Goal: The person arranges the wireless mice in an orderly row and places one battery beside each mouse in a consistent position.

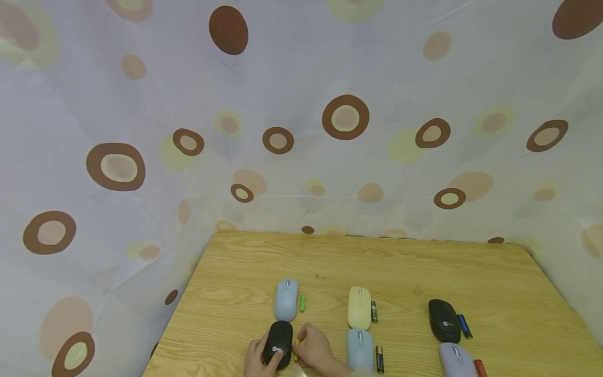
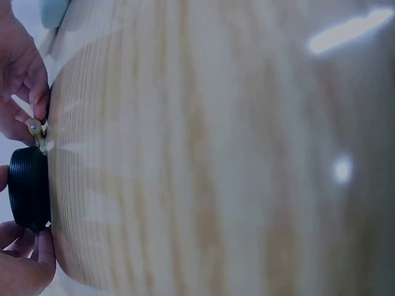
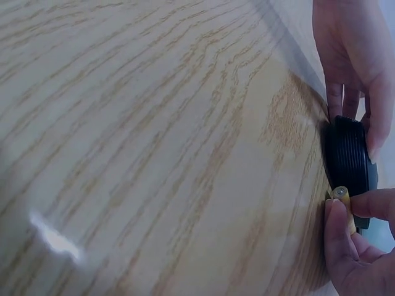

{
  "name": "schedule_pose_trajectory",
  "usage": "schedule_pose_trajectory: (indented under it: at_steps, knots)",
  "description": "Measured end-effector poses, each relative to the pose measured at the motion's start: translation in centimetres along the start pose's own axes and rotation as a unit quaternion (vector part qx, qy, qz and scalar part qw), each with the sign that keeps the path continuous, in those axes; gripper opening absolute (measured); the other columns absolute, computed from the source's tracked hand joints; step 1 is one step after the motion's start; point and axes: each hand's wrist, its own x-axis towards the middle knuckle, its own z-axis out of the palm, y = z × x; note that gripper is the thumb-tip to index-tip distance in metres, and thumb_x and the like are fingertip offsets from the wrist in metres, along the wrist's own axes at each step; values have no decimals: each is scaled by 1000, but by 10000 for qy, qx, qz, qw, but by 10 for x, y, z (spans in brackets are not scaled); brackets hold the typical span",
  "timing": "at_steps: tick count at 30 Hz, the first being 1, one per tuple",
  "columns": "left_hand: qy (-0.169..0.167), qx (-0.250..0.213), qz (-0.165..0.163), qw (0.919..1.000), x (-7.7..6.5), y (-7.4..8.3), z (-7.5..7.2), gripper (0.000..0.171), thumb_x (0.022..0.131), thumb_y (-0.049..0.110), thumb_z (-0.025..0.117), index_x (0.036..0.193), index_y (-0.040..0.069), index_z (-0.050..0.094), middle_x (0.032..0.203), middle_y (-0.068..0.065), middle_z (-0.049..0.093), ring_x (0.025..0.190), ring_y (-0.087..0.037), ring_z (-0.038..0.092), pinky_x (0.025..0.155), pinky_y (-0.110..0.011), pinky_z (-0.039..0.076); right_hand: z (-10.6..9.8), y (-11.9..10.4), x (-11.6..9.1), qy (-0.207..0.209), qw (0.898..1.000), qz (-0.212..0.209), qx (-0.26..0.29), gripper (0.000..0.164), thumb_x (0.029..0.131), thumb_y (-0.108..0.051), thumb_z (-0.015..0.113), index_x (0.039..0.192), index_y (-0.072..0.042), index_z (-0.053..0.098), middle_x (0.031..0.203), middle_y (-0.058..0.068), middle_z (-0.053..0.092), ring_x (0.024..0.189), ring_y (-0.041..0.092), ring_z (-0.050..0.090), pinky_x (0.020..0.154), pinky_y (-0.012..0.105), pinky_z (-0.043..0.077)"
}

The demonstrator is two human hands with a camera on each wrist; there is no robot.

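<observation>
At the front left of the table in the head view, a black mouse (image 1: pixel 281 333) lies flat on the wood. My left hand (image 1: pixel 260 357) grips it, thumb on its top and fingers along its left side. Just right of the mouse, my right hand (image 1: pixel 315 348) pinches a yellow battery (image 1: pixel 296 357). The right wrist view shows that battery (image 3: pixel 340 193) between thumb and fingertip, close against the ridged side of the mouse (image 3: pixel 350 151). Seen from the left wrist, one end of the battery (image 2: pixel 35 127) faces the camera.
Behind is a light blue mouse (image 1: pixel 286 300) with a green battery (image 1: pixel 302 303). Further right are a yellow mouse (image 1: pixel 359 308), another blue mouse (image 1: pixel 360 350), a second black mouse (image 1: pixel 444 319) and a lilac mouse (image 1: pixel 457 361), each beside a battery. A patterned curtain (image 1: pixel 301 173) surrounds the wooden table (image 1: pixel 235 262).
</observation>
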Motion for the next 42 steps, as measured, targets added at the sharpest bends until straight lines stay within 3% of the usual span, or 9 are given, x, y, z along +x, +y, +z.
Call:
schedule_pose_trajectory:
  at_steps: [5, 16, 29, 32, 38, 40, 42]
  knots:
    - [-99, 98, -105, 9998, 1, 0, -1, 63, 81, 29, 65, 124, -13, 47, 97, -10, 48, 88, -20, 50, 71, -23, 45, 1, -1, -1, 63, 9996, -109, -266, 17, 72, 2, 64, 77, -4, 49, 43, -4, 51, 34, -1, 43, 35, 17, 37]
    - [-196, 125, -218, 9995, 2, 1, -2, 64, 82, 31, 64, 125, -13, 46, 97, -9, 47, 84, -17, 47, 67, -22, 42, 0, -3, -2, 32, 9996, -97, -270, 16, 73, 1, 64, 77, -4, 49, 44, -5, 49, 34, -1, 41, 35, 17, 37]
    - [-94, 146, -38, 9998, 3, 1, 0, 61, 81, 28, 65, 123, -14, 47, 97, -10, 48, 85, -18, 48, 68, -22, 43, -3, 1, 0, 89, 9991, -114, -397, 15, 72, -2, 63, 82, -5, 52, 45, -5, 51, 36, 1, 43, 37, 16, 33]
    - [-28, 252, 17, 9997, 3, 1, 1, 60, 81, 27, 65, 122, -13, 49, 97, -11, 49, 85, -18, 48, 68, -23, 43, -11, -1, -2, -109, 9995, -26, -310, 15, 74, -5, 61, 87, -5, 54, 50, -6, 49, 40, 3, 43, 40, 18, 32]
    - [-36, 139, -314, 9994, 3, 4, 0, 65, 81, 30, 65, 125, -14, 44, 106, -16, 50, 97, -30, 51, 81, -39, 46, -47, -8, -8, -763, 9948, -72, 669, 20, 85, -10, 57, 100, 3, 55, 63, 0, 52, 52, 12, 51, 46, 23, 40]
    - [-20, 157, -432, 9989, 4, 5, -2, 67, 82, 32, 64, 126, -13, 43, 108, -17, 50, 101, -32, 50, 85, -45, 44, -63, -8, -9, -722, 9948, -194, 687, 23, 87, -11, 56, 103, 5, 54, 69, 3, 55, 57, 17, 56, 48, 23, 42]
    - [51, 408, -353, 9985, 5, 7, -3, 67, 82, 35, 64, 127, -11, 43, 109, -17, 50, 101, -34, 49, 86, -48, 42, -82, -7, -10, -461, 9967, -350, 568, 25, 86, -10, 57, 105, 6, 54, 74, 6, 57, 62, 22, 59, 50, 25, 45]
